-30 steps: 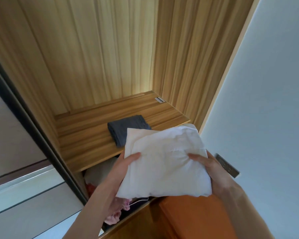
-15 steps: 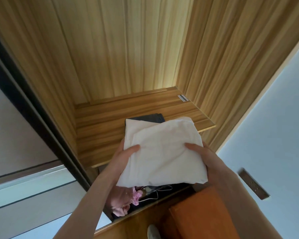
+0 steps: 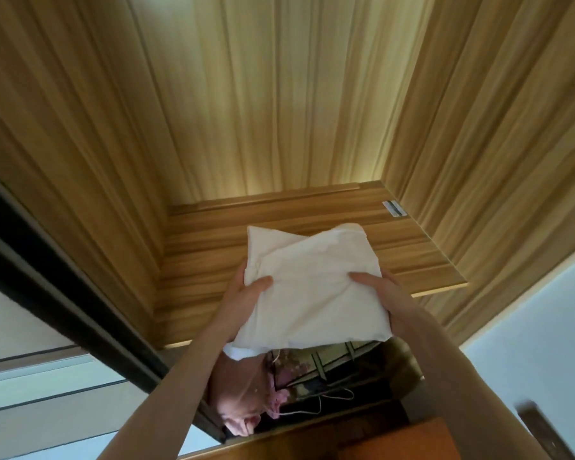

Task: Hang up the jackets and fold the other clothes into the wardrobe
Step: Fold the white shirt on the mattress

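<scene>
Moving farther in over the striped wooden wardrobe shelf (image 3: pixel 200 260) now, hiding the dark grey folded cloth seen before. Gripping the folded white cotton cloth (image 3: pixel 309 287) from both sides: left hand (image 3: pixel 246 290) and right hand (image 3: pixel 379 290), thumbs on top, fingers curled under. Hanging below the hands, pink clothes (image 3: pixel 243 393).
</scene>
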Motion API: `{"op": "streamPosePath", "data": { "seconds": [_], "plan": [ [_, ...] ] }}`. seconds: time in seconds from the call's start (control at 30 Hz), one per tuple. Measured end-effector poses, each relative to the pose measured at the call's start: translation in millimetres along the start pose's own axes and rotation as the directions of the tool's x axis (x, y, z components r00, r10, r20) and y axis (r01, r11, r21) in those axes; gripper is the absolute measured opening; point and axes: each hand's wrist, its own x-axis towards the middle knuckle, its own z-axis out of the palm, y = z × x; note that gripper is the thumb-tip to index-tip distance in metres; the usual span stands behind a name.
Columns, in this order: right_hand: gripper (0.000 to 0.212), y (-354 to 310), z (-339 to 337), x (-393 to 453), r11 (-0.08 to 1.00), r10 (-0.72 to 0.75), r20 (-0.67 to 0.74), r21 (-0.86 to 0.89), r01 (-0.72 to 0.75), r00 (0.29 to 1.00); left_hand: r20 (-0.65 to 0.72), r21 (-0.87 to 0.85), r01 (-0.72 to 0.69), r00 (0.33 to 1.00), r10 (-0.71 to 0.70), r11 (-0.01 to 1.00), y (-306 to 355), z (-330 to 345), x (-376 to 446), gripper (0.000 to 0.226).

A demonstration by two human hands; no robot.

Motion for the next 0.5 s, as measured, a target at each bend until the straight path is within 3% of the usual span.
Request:
{"op": "streamPosePath", "data": {
  "seconds": [0.1,0.27,0.37,0.5],
  "plan": [
    [0.055,-4.6,0.0,35.6,1.000,-0.003,-0.001,-0.015,0.003,1.000,-0.033,0.006,-0.055,0.998,0.056,0.998,0.1,5.0,19.5,0.052],
    [0.057,-12.2,7.7,78.8,0.986,-0.085,0.039,-0.138,0.090,0.996,-0.133,0.043,-0.130,0.982,0.135,0.991,-1.5,10.3,44.9,0.050],
    [0.072,-14.0,11.2,101.8,0.964,-0.114,0.033,-0.238,0.119,0.993,-0.202,0.066,-0.150,0.966,0.160,0.987,-10.7,13.4,59.2,0.055],
    [0.072,-15.2,14.3,125.1,0.931,-0.140,0.021,-0.338,0.138,0.990,-0.234,0.123,-0.120,0.961,0.146,0.985,-20.1,16.4,73.9,0.043]
  ]
}}
